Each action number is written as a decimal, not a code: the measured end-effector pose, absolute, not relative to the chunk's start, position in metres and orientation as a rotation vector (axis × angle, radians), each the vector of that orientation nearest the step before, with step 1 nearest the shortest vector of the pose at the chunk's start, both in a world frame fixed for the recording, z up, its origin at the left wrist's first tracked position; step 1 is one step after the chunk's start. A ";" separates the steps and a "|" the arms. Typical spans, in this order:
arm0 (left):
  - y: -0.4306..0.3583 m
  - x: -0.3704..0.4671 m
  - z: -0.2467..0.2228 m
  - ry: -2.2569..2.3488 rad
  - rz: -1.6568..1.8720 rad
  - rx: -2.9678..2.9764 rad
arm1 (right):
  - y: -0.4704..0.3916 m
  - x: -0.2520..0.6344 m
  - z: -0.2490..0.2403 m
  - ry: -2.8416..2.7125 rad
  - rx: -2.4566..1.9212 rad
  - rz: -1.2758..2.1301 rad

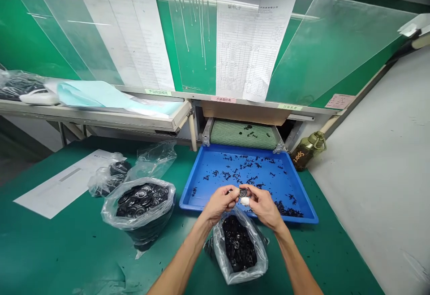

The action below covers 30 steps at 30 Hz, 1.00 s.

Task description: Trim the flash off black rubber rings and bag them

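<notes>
held part (243, 193): black | tray (208, 160): blue | belt (228, 137): green, finely lined | tabletop (50, 250): dark green

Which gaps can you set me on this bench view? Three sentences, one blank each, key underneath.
1. The small part between the left hand and right hand is coloured ____.
2. The shallow tray is coloured ____.
3. The bottle beside it bears the printed word ____.
Missing words: black; blue; Sport.
</notes>
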<state>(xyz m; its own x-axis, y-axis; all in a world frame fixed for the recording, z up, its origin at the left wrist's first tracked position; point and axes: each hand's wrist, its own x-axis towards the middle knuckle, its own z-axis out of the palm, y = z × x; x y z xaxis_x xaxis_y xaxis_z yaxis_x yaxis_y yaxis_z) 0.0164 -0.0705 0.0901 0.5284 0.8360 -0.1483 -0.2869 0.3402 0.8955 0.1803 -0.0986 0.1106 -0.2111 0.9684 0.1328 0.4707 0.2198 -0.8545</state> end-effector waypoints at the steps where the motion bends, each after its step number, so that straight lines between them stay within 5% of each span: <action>1: -0.073 0.019 0.090 0.666 0.820 0.924 | -0.101 0.178 0.109 -1.721 -1.366 0.912; 13: -0.112 -0.032 0.066 0.785 1.052 0.489 | -0.142 0.221 0.048 -1.690 -1.672 0.697; 24: -0.129 -0.164 0.126 1.055 1.512 0.574 | -0.201 0.266 -0.033 -1.596 -1.943 0.850; 30: -0.128 -0.111 0.120 1.015 1.296 0.692 | -0.225 0.248 -0.041 -1.485 -1.947 0.891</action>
<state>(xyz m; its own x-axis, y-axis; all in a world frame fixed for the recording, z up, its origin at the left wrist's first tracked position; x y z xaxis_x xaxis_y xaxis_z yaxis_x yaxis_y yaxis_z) -0.1110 -0.1281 0.1203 -0.0313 0.9762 -0.2144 -0.4418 0.1789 0.8791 0.2484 -0.2253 -0.0409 0.1785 0.9665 -0.1844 0.6173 -0.2559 -0.7439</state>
